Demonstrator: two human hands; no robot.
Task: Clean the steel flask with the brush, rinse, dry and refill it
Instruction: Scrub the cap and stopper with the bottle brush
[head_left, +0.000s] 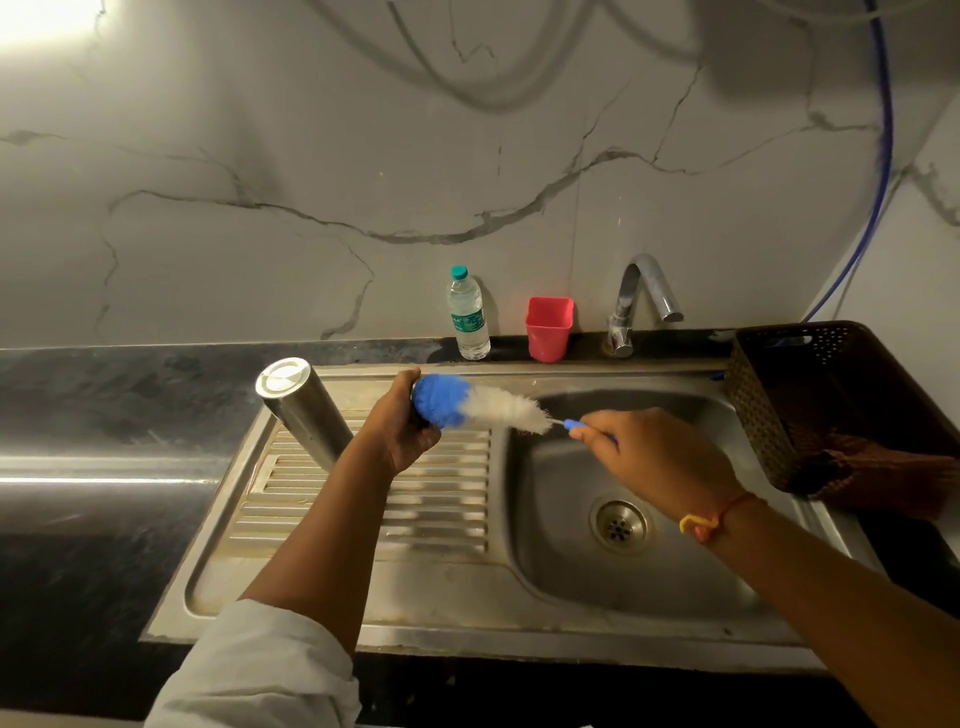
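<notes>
My left hand (400, 431) grips the steel flask (301, 410) near its mouth end. The flask lies tilted over the drainboard, with its closed base pointing up and to the left. A bottle brush (498, 410) with a blue tip and white bristles reaches from the right. Its blue tip sits at the flask's mouth, right against my left hand. My right hand (660, 457) pinches the brush's thin blue handle above the sink basin (550, 519). The mouth of the flask is hidden by my hand and the brush tip.
A plastic water bottle (467, 317), a red cup (549, 328) and the tap (636, 301) stand along the back ledge. A dark woven basket (831, 395) sits at the sink's right edge. The ribbed drainboard (415, 499) lies left of the basin.
</notes>
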